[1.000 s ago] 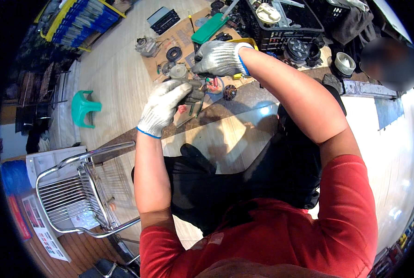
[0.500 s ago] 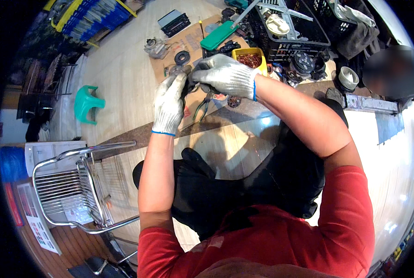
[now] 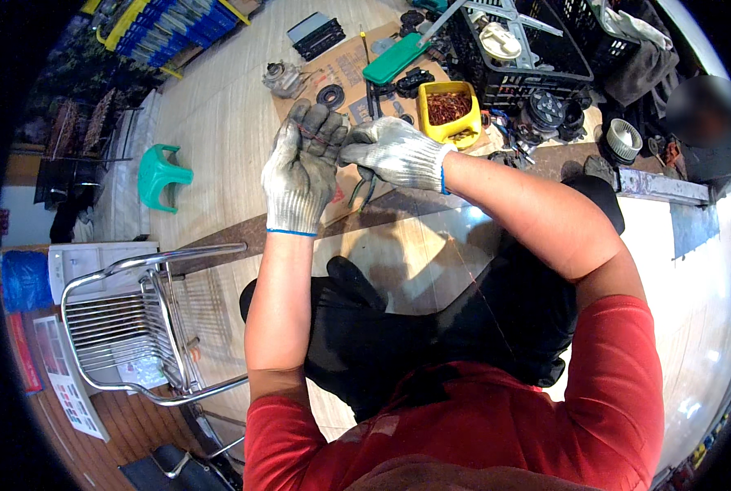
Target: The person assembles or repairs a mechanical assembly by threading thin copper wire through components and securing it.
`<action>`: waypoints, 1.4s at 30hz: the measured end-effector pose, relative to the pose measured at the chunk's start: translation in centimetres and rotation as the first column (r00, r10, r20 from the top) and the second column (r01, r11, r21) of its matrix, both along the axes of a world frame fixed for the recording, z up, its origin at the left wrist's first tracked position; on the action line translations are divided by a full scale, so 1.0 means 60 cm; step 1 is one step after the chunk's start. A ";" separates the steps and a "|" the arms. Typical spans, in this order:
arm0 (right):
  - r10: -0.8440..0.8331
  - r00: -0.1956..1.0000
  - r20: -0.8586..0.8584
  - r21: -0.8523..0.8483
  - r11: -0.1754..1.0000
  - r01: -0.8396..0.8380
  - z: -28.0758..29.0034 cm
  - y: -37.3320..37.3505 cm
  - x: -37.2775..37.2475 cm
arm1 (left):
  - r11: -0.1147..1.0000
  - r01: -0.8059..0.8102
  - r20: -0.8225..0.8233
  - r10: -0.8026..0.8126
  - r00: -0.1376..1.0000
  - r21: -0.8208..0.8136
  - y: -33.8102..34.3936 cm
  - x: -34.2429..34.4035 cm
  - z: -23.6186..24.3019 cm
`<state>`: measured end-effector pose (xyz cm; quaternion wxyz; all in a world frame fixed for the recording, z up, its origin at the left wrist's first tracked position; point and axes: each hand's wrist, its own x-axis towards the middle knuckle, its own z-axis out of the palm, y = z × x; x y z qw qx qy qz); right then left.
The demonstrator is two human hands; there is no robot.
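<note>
My left hand (image 3: 302, 168), in a white knit glove with a blackened palm, lies palm up with its fingers apart and slightly bent. A thin reddish strand (image 3: 306, 132) seems to cross those fingers. Just beside it, my gloved right hand (image 3: 398, 154) has thumb and fingers pressed together near the left fingertips. Whatever the right hand pinches, if anything, is too small to make out. Below the right hand, partly covered by it, lie pliers (image 3: 364, 195) with dark and green handles. Beyond the hands, a black ring (image 3: 330, 96) rests on a cardboard sheet (image 3: 351, 69).
A yellow container (image 3: 450, 114) of copper-coloured scraps stands beyond my right hand, with a green-headed tool (image 3: 397, 59) nearby. Black crates (image 3: 537, 78) and motor parts (image 3: 543, 113) lie at the far right. A metal chair (image 3: 128, 319) and green stool (image 3: 162, 177) stand left.
My left hand has turned palm up and its fingers have opened out from around a dark thing. My right hand stays close beside it, slightly lower. The view has shifted a little.
</note>
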<state>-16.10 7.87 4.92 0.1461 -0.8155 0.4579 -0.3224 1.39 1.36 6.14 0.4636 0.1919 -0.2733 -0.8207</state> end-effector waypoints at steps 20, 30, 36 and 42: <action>-0.102 0.986 -0.132 0.402 0.904 0.147 0.055 -0.027 -0.088 | 0.811 0.566 0.793 -0.245 0.558 -0.147 0.008 0.014 0.021; -0.314 0.904 0.290 0.610 0.789 0.079 0.071 -0.001 -0.040 | 0.861 0.401 0.872 0.094 0.480 -0.313 0.030 -0.007 0.027; -0.292 0.821 0.490 0.596 0.800 -0.071 0.055 0.021 -0.004 | 0.985 0.146 0.323 -0.109 0.940 -0.094 -0.008 0.005 -0.020; -0.304 0.869 0.389 0.586 0.810 0.021 0.057 0.028 0.013 | 0.994 0.105 0.141 -0.104 0.985 0.002 0.000 0.001 -0.010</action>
